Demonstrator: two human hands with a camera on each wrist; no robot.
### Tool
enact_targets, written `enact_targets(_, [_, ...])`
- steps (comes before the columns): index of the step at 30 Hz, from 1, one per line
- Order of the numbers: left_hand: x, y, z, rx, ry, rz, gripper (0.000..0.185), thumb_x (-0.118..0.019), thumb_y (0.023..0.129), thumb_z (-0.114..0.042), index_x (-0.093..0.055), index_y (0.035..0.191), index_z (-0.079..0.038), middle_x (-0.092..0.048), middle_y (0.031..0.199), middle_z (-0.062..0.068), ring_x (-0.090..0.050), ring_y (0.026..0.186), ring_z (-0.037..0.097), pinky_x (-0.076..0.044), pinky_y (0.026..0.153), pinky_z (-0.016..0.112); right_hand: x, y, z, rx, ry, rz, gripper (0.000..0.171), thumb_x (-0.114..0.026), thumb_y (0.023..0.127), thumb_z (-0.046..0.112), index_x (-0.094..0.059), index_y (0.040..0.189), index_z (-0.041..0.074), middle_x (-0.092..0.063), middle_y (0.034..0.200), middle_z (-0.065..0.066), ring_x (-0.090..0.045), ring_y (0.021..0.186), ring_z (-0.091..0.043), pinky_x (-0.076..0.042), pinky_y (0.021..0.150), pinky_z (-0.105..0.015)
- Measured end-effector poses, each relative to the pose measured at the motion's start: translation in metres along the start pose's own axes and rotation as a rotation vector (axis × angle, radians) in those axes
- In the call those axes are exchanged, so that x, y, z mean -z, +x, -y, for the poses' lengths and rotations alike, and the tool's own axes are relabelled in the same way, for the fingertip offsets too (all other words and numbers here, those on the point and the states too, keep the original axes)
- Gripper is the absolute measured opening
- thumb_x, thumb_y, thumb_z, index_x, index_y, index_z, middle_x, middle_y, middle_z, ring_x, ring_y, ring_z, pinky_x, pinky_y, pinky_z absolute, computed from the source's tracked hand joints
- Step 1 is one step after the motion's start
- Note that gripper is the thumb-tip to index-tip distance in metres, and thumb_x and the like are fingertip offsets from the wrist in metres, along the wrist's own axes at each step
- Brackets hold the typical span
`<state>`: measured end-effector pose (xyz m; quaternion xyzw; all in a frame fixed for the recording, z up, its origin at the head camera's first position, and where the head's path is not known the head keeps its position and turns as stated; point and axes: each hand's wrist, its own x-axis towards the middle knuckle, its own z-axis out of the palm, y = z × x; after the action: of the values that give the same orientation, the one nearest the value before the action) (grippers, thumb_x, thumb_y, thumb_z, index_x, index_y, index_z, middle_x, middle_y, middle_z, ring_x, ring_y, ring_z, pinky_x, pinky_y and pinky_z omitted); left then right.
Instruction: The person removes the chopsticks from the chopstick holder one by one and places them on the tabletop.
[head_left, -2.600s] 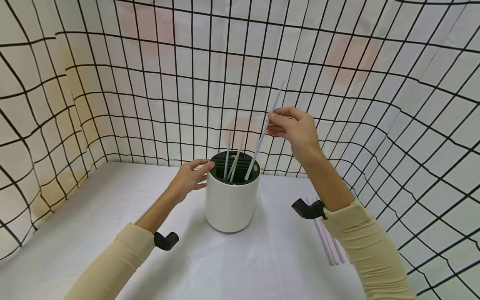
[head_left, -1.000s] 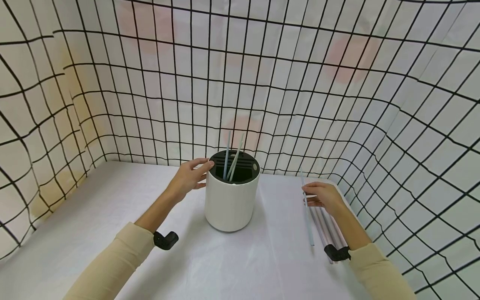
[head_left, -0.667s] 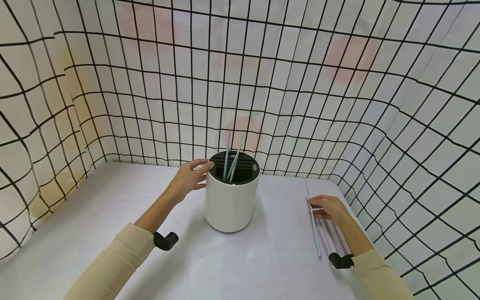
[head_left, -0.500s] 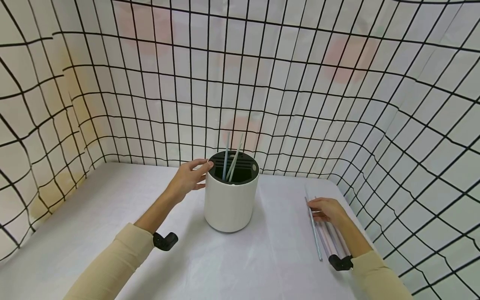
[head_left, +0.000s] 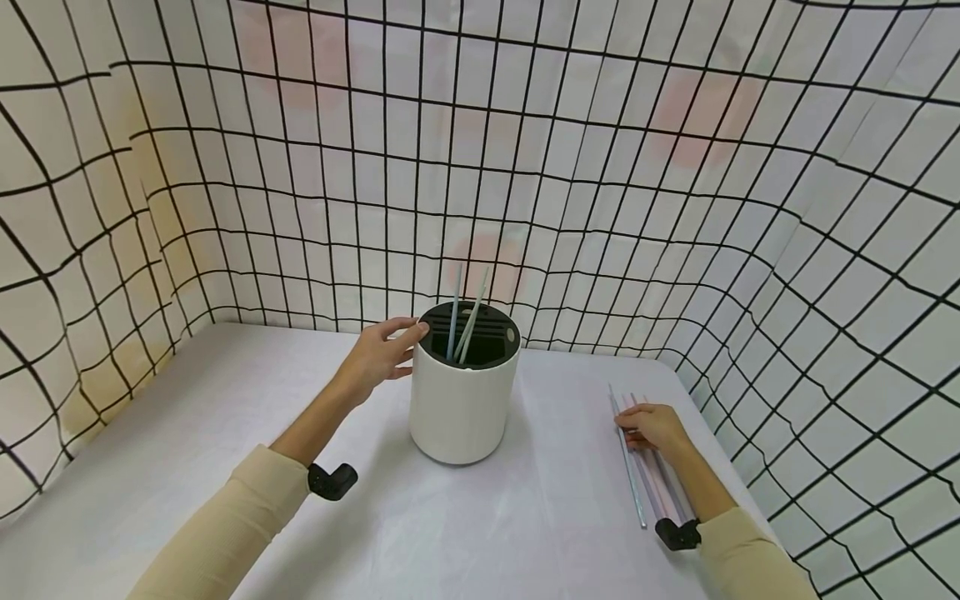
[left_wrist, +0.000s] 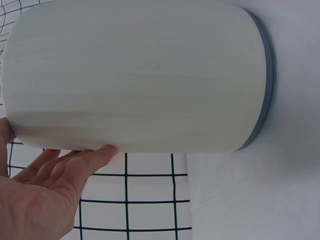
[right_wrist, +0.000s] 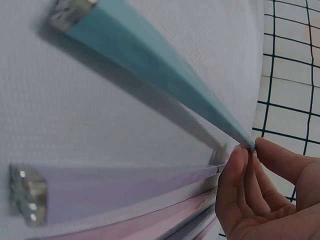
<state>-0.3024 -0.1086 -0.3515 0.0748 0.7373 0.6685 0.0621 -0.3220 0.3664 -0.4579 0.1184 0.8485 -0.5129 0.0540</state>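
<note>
My left hand (head_left: pixel 375 358) grips the upper left side of a white utensil holder (head_left: pixel 461 417), thumb at its black slotted rim, other fingers against the outer wall. A light blue chopstick (head_left: pixel 454 317) and pale green chopsticks (head_left: pixel 473 321) stand tilted in the holder. Over on the right, my right hand (head_left: pixel 655 429) pinches another light blue chopstick (right_wrist: pixel 170 75) near its thin end, between thumb and fingers. Its thick end has a silvery cap and casts a shadow close above the cloth. Beside it lie a lavender chopstick (right_wrist: pixel 120 187) and a pink chopstick (right_wrist: pixel 135 225).
A white cloth (head_left: pixel 495 533) covers the table. Black wire mesh (head_left: pixel 555 192) encloses the back and both sides, with pale fabric behind. The lying chopsticks sit near the right mesh, partly under my right forearm (head_left: pixel 708 487).
My right hand has carried the light blue chopstick from above the holder rightward and down to the lying chopsticks, lowering it further over the last second. My left hand stays on the holder.
</note>
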Motion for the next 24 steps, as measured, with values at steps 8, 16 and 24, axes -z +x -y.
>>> enact_targets(8, [-0.0004,0.0005,0.0003,0.005,0.000,0.001,0.064,-0.063,0.101,-0.044,-0.045,0.151,-0.008,-0.051,0.153,0.014,-0.052,0.138,0.036,-0.053,0.105,0.048,-0.0005,-0.0005,-0.0018,-0.002,-0.014,-0.008,0.032,-0.073,0.092,0.012,-0.067,0.113,-0.012,-0.072,0.079,-0.001,-0.065,0.065,-0.010,-0.062,0.059,-0.024])
enact_targets(16, [-0.0003,0.0001,0.0010,0.002,0.011,0.001,0.064,-0.062,0.101,-0.044,-0.046,0.151,-0.008,-0.050,0.153,0.013,-0.051,0.139,0.036,-0.053,0.105,0.048,-0.0009,0.0018,-0.0038,-0.012,0.020,0.002,0.031,-0.075,0.091,0.010,-0.068,0.111,-0.012,-0.071,0.074,0.003,-0.064,0.062,-0.007,-0.060,0.058,-0.021])
enact_targets(24, [-0.0001,0.0014,0.0021,-0.006,0.017,0.001,0.064,-0.062,0.101,-0.045,-0.047,0.150,-0.008,-0.050,0.153,0.013,-0.051,0.139,0.036,-0.053,0.105,0.048,0.0023,0.0006,-0.0018,0.036,-0.018,-0.037,0.035,-0.072,0.093,0.009,-0.065,0.115,-0.016,-0.070,0.077,0.001,-0.065,0.067,-0.008,-0.060,0.061,-0.021])
